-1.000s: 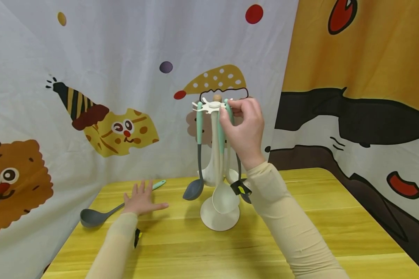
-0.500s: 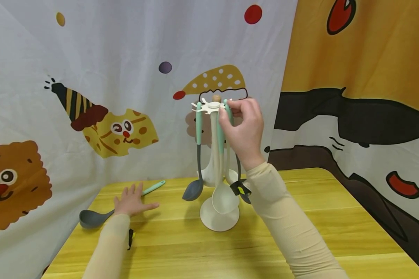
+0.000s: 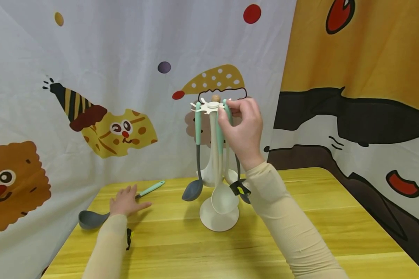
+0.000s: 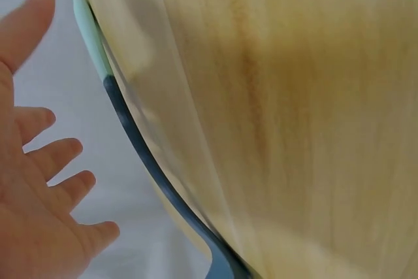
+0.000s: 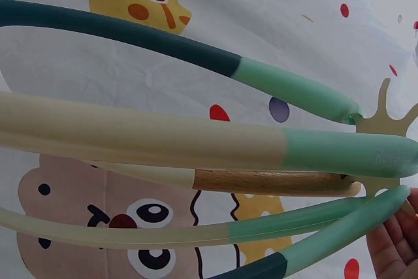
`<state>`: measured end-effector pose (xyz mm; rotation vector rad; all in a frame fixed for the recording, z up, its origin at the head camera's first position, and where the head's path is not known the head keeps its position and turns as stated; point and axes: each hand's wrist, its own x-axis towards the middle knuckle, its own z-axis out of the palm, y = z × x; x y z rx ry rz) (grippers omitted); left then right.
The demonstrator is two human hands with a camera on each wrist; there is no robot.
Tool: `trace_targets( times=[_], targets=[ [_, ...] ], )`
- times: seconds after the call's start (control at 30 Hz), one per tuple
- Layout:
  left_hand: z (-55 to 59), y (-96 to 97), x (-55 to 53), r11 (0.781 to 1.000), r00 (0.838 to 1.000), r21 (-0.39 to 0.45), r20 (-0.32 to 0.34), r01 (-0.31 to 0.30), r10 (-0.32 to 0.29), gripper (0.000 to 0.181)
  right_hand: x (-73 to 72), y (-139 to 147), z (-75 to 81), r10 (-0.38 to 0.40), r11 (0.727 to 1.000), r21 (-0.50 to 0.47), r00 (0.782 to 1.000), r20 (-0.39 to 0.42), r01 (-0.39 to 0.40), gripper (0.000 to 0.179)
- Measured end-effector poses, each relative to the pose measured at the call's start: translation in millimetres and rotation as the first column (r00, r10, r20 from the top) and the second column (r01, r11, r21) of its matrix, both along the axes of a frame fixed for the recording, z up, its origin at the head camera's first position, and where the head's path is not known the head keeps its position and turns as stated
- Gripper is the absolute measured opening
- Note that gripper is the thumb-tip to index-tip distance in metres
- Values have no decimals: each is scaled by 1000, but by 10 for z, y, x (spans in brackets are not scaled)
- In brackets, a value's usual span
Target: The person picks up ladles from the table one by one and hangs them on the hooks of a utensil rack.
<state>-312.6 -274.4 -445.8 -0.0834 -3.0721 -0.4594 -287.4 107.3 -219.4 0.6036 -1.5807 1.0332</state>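
Note:
A grey ladle (image 3: 90, 220) with a mint-green handle lies on the table at left. Above its stem, my left hand (image 3: 125, 202) is spread, palm down; in the left wrist view the straight fingers are apart from the ladle stem (image 4: 147, 155). A white utensil rack (image 3: 219, 220) stands mid-table with several green-handled utensils hanging from its top. My right hand (image 3: 245, 126) pinches the upper end of a green-handled grey utensil (image 5: 346, 230) at the rack's prongs (image 5: 382, 125). That utensil's head is mostly hidden behind my right wrist. A white ladle (image 3: 225, 199) hangs in front.
A grey spoon-like utensil (image 3: 193, 190) hangs on the rack's left side. The wood-grain table (image 3: 300, 232) extends to both sides. Behind it hangs a cloth backdrop (image 3: 125, 46) with cartoon figures.
My left hand has moved left and slightly lower over the ladle's stem, uncovering more of the green handle. My right hand stays at the rack's top.

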Motion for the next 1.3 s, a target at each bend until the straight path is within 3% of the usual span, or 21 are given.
trace_targets(
  times=[0.33,0.7,1.0,1.3],
  targets=[
    [-81,-89,-80,1000,1000,8,-14,-15,15,87,14,10,12,-12,1000,8,1000,-1,12,23],
    [-94,-133,-69,995,998,69,8,-67,66,68,13,8,5,-21,1000,17,1000,-7,21,23],
    [-75,-135,-57,995,994,15,32,-102,102,53,21,10,9,-22,999,23,1000,-3,22,23],
    [-103,-159,-79,995,994,-14,36,-100,100,42,26,12,9,-19,999,28,1000,4,19,23]
  ],
)
